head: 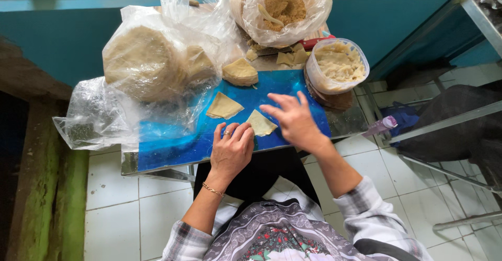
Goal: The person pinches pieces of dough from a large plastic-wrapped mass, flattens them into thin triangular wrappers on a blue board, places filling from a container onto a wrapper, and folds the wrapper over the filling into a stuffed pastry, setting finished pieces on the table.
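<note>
My left hand (231, 147) rests on the blue mat (172, 141), fingers curled, touching the near edge of a folded triangular dough wrapper (260, 123). A ring is on one finger and a thin bracelet on the wrist. My right hand (294, 120) hovers just right of that wrapper with fingers spread, holding nothing. A second folded wrapper (224, 106) lies a little further back on the mat. A small stack of flat wrappers (240, 72) sits behind it.
A clear plastic tub of pale filling (339, 65) stands at the back right. A plastic bag with a big round stack of wrappers (144, 62) fills the left. A bag of brown crumbly stuff (285, 7) stands at the back. White tiled floor lies below the small table.
</note>
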Available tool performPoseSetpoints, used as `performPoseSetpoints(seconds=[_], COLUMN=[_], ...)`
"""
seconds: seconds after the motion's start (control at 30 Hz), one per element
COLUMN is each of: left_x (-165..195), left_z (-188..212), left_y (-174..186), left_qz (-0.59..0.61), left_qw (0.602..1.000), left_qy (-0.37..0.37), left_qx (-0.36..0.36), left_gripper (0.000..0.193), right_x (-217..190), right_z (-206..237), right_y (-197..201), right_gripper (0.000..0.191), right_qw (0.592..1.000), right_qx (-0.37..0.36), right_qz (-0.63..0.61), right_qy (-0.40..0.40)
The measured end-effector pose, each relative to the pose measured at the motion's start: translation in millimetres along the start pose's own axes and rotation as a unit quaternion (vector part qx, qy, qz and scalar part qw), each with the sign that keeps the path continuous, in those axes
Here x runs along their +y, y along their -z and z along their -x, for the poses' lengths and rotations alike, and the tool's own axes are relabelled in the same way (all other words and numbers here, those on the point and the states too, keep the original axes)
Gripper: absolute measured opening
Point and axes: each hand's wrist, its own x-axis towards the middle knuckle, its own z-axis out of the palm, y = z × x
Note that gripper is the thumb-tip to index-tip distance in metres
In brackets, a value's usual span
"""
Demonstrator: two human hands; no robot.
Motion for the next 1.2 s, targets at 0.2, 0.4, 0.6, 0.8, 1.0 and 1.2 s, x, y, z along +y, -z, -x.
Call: performPoseSetpoints(seconds=[0.2, 0.4, 0.6, 0.8, 1.0, 1.2], left_x=[-0.5, 0.0, 0.5, -0.6, -13.8, -49.5], left_z=[-0.6, -0.2, -3.5, -2.3, 0.8, -21.6], left_y=[1.4, 2.6, 6.1, 5.8, 4.7, -16.6], left_qz=[0.022, 0.017, 0.023, 0.037, 0.207, -0.059], left_qw=[0.999, 1.0, 0.999, 0.999, 0.967, 0.968], left_qy=[0.027, 0.019, 0.013, 0.02, 0.137, 0.244], left_qx=[0.004, 0.015, 0.02, 0.013, 0.062, -0.028], left_gripper=[0.012, 0.007, 0.011, 0.011, 0.015, 0.016], right_x=[-14.1, 6.6, -20.4, -4.2, -9.6, -22.0], right_z=[3.7, -3.4, 3.1, -4.5, -30.6, -39.3], right_y=[-26.7, -15.8, -20.2, -2.2, -2.5, -14.3], right_gripper=[0.048, 0.038, 0.043, 0.01, 0.029, 0.031], right_qw=[0.978, 0.962, 0.973, 0.974, 0.99, 0.983], right_qx=[0.02, 0.003, 0.059, 0.026, 0.077, 0.088], right_qz=[0.191, 0.26, 0.181, 0.222, -0.118, -0.161], right_qy=[0.08, 0.079, 0.133, 0.044, -0.01, -0.03])
